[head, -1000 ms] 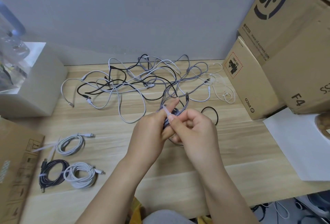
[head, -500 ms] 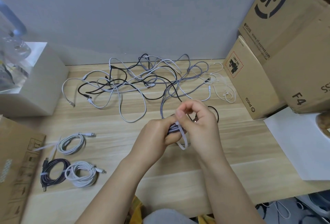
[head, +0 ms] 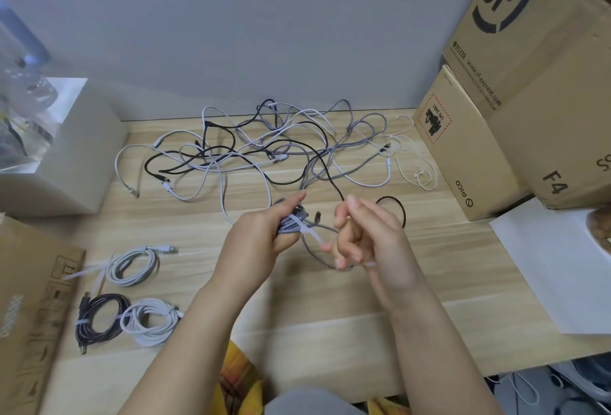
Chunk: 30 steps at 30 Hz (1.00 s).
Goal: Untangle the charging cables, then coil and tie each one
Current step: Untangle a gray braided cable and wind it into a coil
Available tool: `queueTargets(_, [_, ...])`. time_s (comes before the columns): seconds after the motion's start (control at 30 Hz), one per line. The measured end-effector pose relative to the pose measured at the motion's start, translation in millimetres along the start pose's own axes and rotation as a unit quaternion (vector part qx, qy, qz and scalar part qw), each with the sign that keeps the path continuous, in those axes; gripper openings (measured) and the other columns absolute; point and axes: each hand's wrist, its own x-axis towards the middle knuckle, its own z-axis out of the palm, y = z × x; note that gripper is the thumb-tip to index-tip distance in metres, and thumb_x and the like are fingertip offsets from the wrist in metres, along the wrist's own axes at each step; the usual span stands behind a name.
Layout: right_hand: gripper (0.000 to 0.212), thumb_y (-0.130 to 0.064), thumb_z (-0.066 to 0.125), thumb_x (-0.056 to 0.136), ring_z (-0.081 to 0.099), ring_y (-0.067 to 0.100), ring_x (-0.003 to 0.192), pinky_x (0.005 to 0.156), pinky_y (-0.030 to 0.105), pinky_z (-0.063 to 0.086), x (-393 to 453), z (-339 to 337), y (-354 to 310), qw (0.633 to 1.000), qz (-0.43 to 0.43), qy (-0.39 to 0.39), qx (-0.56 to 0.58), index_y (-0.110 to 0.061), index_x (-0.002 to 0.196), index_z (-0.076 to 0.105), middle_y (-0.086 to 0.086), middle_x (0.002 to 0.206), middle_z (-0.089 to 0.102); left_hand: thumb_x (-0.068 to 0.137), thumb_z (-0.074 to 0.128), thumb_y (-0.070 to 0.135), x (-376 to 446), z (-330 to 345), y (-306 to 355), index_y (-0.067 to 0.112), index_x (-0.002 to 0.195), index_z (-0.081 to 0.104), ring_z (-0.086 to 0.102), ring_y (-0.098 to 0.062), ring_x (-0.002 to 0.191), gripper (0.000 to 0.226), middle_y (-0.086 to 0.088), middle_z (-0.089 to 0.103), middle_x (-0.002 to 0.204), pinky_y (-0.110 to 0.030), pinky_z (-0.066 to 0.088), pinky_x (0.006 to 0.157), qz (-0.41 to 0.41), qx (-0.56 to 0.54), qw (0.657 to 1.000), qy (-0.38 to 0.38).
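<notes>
Head-worn camera looks forward and down, close over the desk (head: 330, 332).

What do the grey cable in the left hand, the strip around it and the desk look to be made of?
Grey cable: likely braided fabric sleeve, matte, going by its speckled woven pattern. Strip: looks like thin translucent white plastic, smooth and bendy, probably a cable tie. Desk: pale wood-grain surface with plank lines; solid wood or laminate cannot be told.
</notes>
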Motion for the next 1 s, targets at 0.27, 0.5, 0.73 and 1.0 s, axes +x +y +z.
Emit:
queueTargets(0.27, [0.030,-0.037,0.067,0.083,0.036,0.007,0.047,0.055,0.028,0.030,11.2,-6.5,23.2,0.933,0.040,0.010,-0.359,-0.017,0.065,0.052,-0.012,0.046,0.043,0.055,0.089,0.027,-0.4,1.0,9.0,0.026,0.111,0.068,0.060,-0.020,0.051,0.060,0.003,0.062,0.058,-0.023,0.027,0.045,0.154,0.267,0.951,0.027])
queueTargets(0.5, [0.028,-0.019,0.058,0.090,0.049,0.006,0.038,0.051,0.028,0.044,10.5,0.3,27.1,0.941,0.054,0.042,-0.333,-0.018,0.062,0.053,-0.006,0.050,0.057,0.091,0.048,0.047,-3.2,8.1,13.3,0.046,0.136,0.038,0.056,-0.018,0.109,0.046,0.009,0.064,0.116,-0.028,0.035,0.071,0.022,0.207,0.978,-0.034])
queueTargets(0.73, [0.029,-0.019,0.059,0.090,0.041,-0.001,0.041,0.045,0.012,0.029,10.8,-2.6,17.5,0.949,0.034,0.039,-0.312,-0.018,0.061,0.059,-0.006,0.058,0.060,0.090,0.053,0.040,0.0,6.0,10.1,0.046,0.127,0.047,0.057,-0.016,0.096,0.038,0.012,0.067,0.102,-0.028,0.027,0.065,0.012,0.167,0.983,-0.076])
queueTargets(1.0, [0.031,-0.025,0.061,0.088,0.050,0.012,0.058,0.059,0.029,0.038,12.1,-0.1,19.6,0.936,0.033,0.009,-0.351,-0.023,0.057,0.059,-0.006,0.056,0.063,0.079,0.051,0.034,3.5,-0.7,-12.5,0.041,0.093,0.050,0.042,-0.006,0.055,0.017,0.013,0.052,0.058,-0.029,0.037,0.057,-0.015,-0.054,0.976,-0.209])
